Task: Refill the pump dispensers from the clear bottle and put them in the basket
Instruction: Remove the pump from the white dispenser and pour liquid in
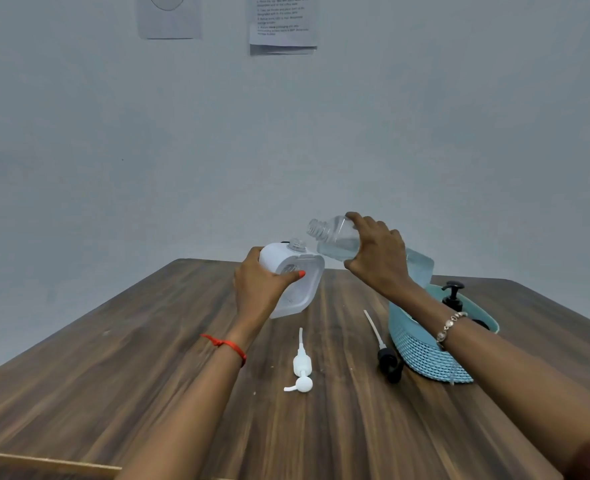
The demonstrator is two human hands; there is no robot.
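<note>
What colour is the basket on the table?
The basket is light blue with a woven-look wall, seen in the head view.

You've got a dark wood-grain table [113, 375] running out to a plain pale grey-blue wall [425, 133] on the far side. Up on that wall there's a sheet of paper [169, 19] with part of a circle printed on it. To its right is a stack of printed sheets [283, 26], text too small to read. A pale wood strip [44, 462] sits at the near left corner.

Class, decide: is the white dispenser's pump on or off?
Off. The white dispenser, held by the left hand, shows a bare threaded neck; a white pump lies on the table.
</note>
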